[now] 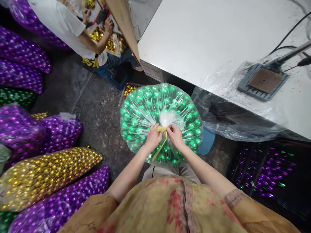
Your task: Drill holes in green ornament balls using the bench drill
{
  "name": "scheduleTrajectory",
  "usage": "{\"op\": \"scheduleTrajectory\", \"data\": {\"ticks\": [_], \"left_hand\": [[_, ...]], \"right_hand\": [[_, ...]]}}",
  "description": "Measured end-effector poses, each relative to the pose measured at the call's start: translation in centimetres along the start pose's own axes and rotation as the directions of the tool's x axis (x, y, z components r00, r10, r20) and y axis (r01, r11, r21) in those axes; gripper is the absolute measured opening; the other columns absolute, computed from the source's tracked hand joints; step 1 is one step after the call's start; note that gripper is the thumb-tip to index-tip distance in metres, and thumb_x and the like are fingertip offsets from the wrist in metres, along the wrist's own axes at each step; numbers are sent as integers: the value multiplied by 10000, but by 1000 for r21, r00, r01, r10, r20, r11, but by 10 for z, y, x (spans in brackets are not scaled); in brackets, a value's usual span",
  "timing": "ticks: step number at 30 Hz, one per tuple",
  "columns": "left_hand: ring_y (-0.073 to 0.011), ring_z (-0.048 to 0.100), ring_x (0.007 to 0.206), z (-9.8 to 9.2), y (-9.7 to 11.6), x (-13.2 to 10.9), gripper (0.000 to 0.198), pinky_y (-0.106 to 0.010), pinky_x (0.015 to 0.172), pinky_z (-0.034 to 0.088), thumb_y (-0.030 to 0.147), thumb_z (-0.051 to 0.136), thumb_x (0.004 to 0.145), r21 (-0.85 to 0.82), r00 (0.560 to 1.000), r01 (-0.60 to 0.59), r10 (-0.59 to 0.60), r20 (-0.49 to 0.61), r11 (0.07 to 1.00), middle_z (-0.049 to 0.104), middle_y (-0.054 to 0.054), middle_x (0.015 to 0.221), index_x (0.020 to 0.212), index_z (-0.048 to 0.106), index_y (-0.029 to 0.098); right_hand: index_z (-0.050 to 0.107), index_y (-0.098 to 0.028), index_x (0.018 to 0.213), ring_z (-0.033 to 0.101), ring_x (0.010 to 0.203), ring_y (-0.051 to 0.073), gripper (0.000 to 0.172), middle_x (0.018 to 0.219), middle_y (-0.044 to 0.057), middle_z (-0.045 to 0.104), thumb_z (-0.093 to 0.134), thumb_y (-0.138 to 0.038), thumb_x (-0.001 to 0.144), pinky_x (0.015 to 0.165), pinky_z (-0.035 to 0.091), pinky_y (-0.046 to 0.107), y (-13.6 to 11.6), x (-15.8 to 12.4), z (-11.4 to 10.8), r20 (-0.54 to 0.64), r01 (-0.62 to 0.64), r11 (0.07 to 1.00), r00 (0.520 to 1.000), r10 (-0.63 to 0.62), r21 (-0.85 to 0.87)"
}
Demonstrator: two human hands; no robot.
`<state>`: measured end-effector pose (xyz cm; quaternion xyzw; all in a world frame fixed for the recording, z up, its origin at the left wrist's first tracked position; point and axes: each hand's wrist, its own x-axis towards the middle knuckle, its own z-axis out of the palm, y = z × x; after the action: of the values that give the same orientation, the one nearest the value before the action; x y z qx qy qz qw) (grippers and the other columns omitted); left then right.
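Observation:
A large clear plastic bag full of shiny green balls stands in front of my body, its mouth gathered at the middle into a white bunch of plastic. Around that gathered neck runs a yellow ribbon, one loose end hanging toward me. My left hand is closed with the ribbon pinched in its fingers, left of the neck. On the other side my right hand also pinches the ribbon, close to where its strands cross. Whether a knot sits there is too small to tell.
A white table at the upper right bears a metal-plated device and loose plastic film. Purple bags and a gold bag lie on the floor at left. A co-worker sits at upper left. A dark crate holds purple balls.

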<state>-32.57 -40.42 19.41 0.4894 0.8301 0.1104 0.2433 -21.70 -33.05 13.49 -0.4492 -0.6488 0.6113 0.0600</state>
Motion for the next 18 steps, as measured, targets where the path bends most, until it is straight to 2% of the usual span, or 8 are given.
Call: {"op": "scheduleTrajectory", "data": {"ticks": [4, 8, 11, 13, 16, 18], "left_hand": [[-214, 526, 869, 0, 4, -3, 200, -348, 847, 417, 253, 509, 943, -39, 1000, 9, -9, -13, 999, 592, -49, 873, 793, 631, 202], [-212, 517, 857, -2, 7, -4, 232, -359, 858, 413, 240, 475, 953, -73, 999, -39, 37, -30, 997, 578, -50, 844, 753, 589, 206], [-209, 506, 824, -2, 5, -3, 237, -361, 831, 411, 238, 455, 960, -73, 999, -47, 44, -31, 996, 565, -47, 823, 750, 559, 208], [-211, 505, 826, -1, 3, -4, 233, -369, 832, 410, 251, 457, 959, -76, 999, -52, 50, -16, 996, 561, -47, 821, 750, 551, 212], [-215, 503, 839, -1, 3, -6, 241, -374, 838, 410, 284, 457, 962, -84, 999, -52, 52, 6, 995, 565, -49, 840, 748, 547, 220], [-213, 503, 844, -2, 5, -7, 249, -369, 840, 407, 296, 449, 969, -81, 999, -42, 42, -2, 996, 565, -49, 851, 753, 547, 219]], "right_hand": [[520, -197, 635, 393, 572, 120, 153, 614, -6, 515, 611, -264, 738, 580, 281, 251, -1, 1, -20, 36, 74, 996, 997, -72, -44], [456, -206, 577, 370, 523, 118, 271, 527, -21, 416, 449, -286, 836, 539, 278, 244, -1, 3, -8, 19, 25, 999, 1000, -25, -31], [455, -207, 601, 367, 509, 118, 324, 524, -21, 410, 320, -295, 883, 526, 288, 238, 0, 2, 2, -17, -20, 1000, 1000, 19, -16], [491, -201, 624, 368, 521, 115, 266, 543, -19, 445, 421, -322, 850, 542, 279, 241, 1, 1, -3, -22, -8, 1000, 1000, 7, -24], [543, -196, 634, 371, 536, 110, 168, 557, -15, 488, 627, -316, 717, 561, 256, 251, 2, 4, -19, -7, 36, 999, 999, -37, -32], [540, -196, 601, 374, 520, 109, 184, 519, -16, 470, 630, -312, 711, 554, 257, 254, 1, 8, -24, -11, 43, 999, 999, -43, -22]]}}
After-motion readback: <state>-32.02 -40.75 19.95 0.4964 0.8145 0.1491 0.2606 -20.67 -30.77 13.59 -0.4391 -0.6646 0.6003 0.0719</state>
